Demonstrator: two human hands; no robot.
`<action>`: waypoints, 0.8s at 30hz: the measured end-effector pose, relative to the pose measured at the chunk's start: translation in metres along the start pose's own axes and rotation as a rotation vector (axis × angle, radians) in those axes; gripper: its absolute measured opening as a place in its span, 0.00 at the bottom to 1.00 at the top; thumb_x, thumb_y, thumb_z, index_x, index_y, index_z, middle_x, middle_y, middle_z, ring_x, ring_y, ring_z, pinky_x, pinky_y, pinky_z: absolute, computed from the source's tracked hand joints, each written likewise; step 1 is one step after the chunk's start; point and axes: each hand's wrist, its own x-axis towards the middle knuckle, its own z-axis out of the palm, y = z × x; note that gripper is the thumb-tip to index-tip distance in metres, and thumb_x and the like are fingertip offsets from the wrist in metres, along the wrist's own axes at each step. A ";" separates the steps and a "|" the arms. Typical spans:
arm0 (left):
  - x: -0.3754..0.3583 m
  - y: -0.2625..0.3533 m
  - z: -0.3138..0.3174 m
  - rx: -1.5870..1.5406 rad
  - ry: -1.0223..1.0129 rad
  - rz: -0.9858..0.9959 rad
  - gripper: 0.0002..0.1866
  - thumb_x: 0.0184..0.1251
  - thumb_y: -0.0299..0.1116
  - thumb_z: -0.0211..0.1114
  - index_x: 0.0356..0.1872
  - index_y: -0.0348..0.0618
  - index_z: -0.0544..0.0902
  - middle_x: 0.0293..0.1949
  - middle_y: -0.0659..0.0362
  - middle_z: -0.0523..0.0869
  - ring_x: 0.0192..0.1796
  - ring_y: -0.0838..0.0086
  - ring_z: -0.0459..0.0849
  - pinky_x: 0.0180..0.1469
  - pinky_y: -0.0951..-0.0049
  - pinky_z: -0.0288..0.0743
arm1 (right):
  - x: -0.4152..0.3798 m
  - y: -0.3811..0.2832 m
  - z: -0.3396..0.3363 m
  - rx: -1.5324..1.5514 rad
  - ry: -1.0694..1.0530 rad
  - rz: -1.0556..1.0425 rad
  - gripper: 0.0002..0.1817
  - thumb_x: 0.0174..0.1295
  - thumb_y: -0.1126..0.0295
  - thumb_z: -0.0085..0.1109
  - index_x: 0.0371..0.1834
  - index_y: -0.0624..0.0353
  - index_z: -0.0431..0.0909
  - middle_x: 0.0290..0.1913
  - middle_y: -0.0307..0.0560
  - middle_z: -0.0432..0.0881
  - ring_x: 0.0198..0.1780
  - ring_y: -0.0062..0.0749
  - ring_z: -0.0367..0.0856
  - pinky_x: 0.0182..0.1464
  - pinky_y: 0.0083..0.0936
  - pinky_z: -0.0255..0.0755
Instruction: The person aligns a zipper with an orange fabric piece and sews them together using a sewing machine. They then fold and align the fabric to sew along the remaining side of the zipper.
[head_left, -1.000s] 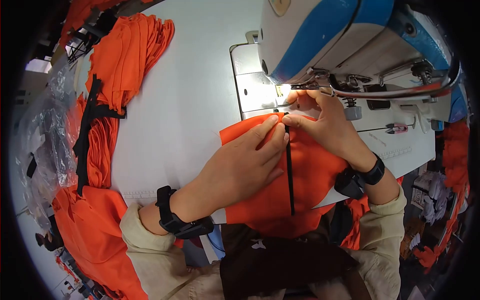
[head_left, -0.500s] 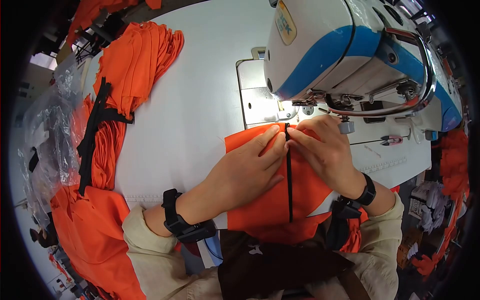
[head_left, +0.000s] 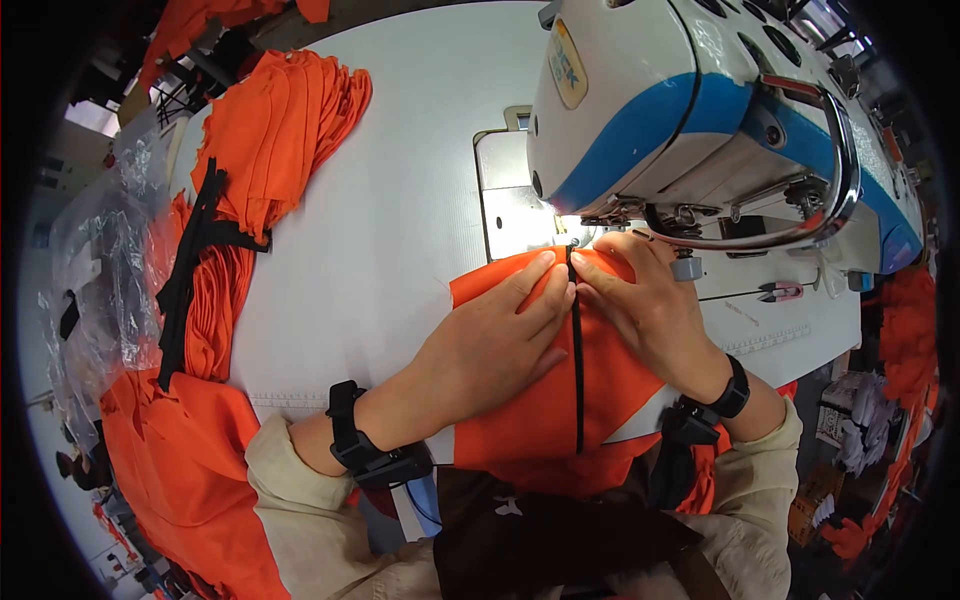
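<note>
An orange fabric piece (head_left: 510, 420) lies on the table in front of the sewing machine (head_left: 640, 110). Down its middle runs a narrow black strip (head_left: 578, 380), which looks like a zipper; its top end is close to the lit presser foot area. My left hand (head_left: 490, 335) presses the fabric just left of the strip, fingers together and thumb tucked low. On the other side, my right hand (head_left: 650, 310) pinches the fabric beside the strip's top end, thumb and forefinger near the left fingertips. The needle cannot be made out.
Stacked orange pieces (head_left: 285, 130) and black strips (head_left: 190, 270) lie at the left, beside a clear plastic bag (head_left: 100, 290). More orange cloth (head_left: 180, 460) hangs over the near left edge. Small thread snips (head_left: 780, 291) rest right of the machine's base.
Both hands and the orange fabric have shifted slightly toward the machine, bringing the strip's top end closer to the presser foot. The grip looks the same, and the camera view has tilted a little.
</note>
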 end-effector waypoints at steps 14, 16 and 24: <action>0.010 -0.008 -0.002 0.085 -0.008 -0.008 0.29 0.63 0.42 0.67 0.62 0.35 0.76 0.64 0.53 0.74 0.70 0.64 0.71 0.68 0.71 0.70 | 0.004 0.018 0.017 0.063 0.058 -0.008 0.14 0.60 0.66 0.67 0.50 0.49 0.86 0.30 0.42 0.83 0.37 0.39 0.74 0.53 0.39 0.63; 0.011 -0.010 -0.002 0.087 -0.005 -0.008 0.29 0.63 0.42 0.66 0.62 0.36 0.76 0.64 0.54 0.74 0.69 0.64 0.71 0.67 0.71 0.71 | 0.005 0.020 0.018 0.124 0.051 0.021 0.11 0.60 0.66 0.67 0.45 0.51 0.87 0.28 0.41 0.83 0.35 0.37 0.74 0.52 0.39 0.63; 0.015 -0.014 -0.002 0.052 0.008 -0.035 0.29 0.64 0.42 0.66 0.63 0.38 0.75 0.63 0.56 0.75 0.69 0.65 0.71 0.65 0.72 0.73 | 0.003 0.028 0.024 0.102 0.060 0.107 0.06 0.56 0.66 0.72 0.29 0.54 0.88 0.28 0.40 0.83 0.33 0.39 0.76 0.49 0.39 0.65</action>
